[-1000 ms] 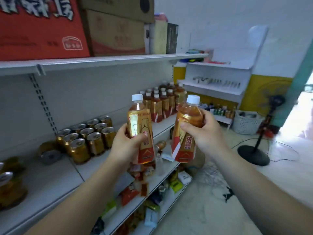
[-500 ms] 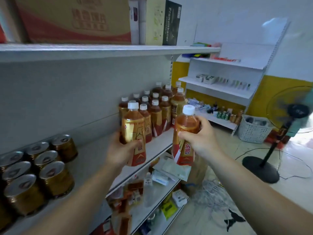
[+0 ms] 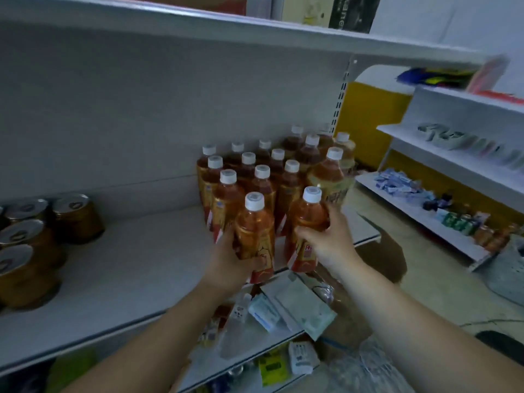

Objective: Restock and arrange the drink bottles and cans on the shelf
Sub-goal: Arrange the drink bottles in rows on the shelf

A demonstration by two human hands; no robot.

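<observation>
1. Left hand [image 3: 229, 268]: the fingers [image 3: 251, 262] are curled round the lower half of the left bottle [image 3: 255, 228] and clamped on its red-and-gold label. The bottle is upright, holds an amber drink and has a white cap on.
2. Right hand [image 3: 330, 245]: the fingers [image 3: 307, 233] are wrapped round the shoulder and upper label of the right bottle [image 3: 306, 217] and clamped on it. It has the same amber drink and white cap and is near upright.
3. The two held bottles are side by side with a narrow gap between them, at the front edge of the middle shelf [image 3: 127, 265]. I cannot tell whether either base touches the board, because the hands and label bottoms overlap the edge.
4. Just behind them are standing bottles [image 3: 262, 180] of the same kind, in rows running back to the rear panel. The held pair sits as a front row to that block.
5. At the right end of the block are larger, paler bottles [image 3: 329, 177], also white-capped.
6. On the left part of the same shelf are gold cans [image 3: 75, 217] with silver lids, grouped together. They are well apart from the bottles, with bare board between.
7. The upper shelf [image 3: 198, 26] carries boxes [image 3: 351, 12]; only their bottoms are in view.
8. The lower shelf [image 3: 286, 334] holds flat packets [image 3: 303, 310] and small cartons, too blurred to read.
9. To the right is side shelving [image 3: 411, 137] against a yellow wall, holding small goods, too smeared to identify.
</observation>
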